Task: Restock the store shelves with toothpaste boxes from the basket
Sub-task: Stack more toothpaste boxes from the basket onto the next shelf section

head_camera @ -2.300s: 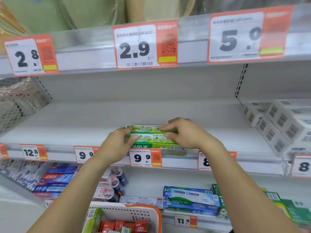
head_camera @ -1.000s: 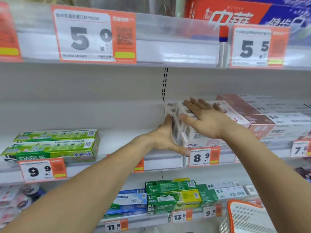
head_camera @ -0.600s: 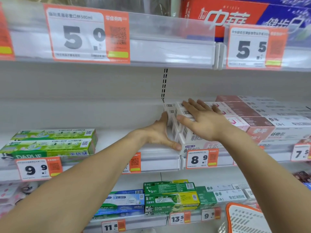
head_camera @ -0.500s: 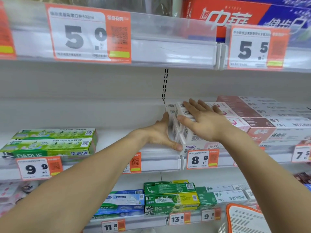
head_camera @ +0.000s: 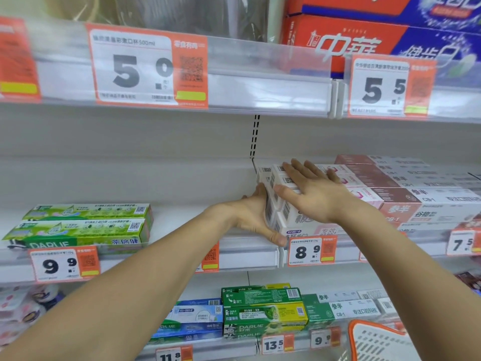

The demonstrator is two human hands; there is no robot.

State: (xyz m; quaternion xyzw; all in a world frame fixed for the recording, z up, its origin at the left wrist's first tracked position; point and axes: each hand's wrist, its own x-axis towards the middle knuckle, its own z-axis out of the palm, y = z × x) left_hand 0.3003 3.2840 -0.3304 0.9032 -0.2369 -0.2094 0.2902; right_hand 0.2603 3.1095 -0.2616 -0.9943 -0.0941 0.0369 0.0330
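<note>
Both hands were on the stack of white toothpaste boxes at the middle shelf, just above the 8.9 price tag. Left hand lay flat against the stack's barcoded end faces, fingers straight, thumb up along the end and fingertips down at the shelf lip; it pressed rather than gripped. Right hand lay spread on top of the stack, fingers straight and fanned toward the back, thumb hooked over the front corner, palm down, closed around nothing. How many white boxes made up the stack could not be counted, since the hands covered much of it.

Right of the stack, touching it, sat a block of brown-and-white boxes, several layers deep. Two green Darlie boxes lay stacked well to the left on the same shelf, above a 9.9 tag. One orange-rimmed basket showed at the lower right corner, its contents out of view. More green and blue boxes sat on the lower shelf.
</note>
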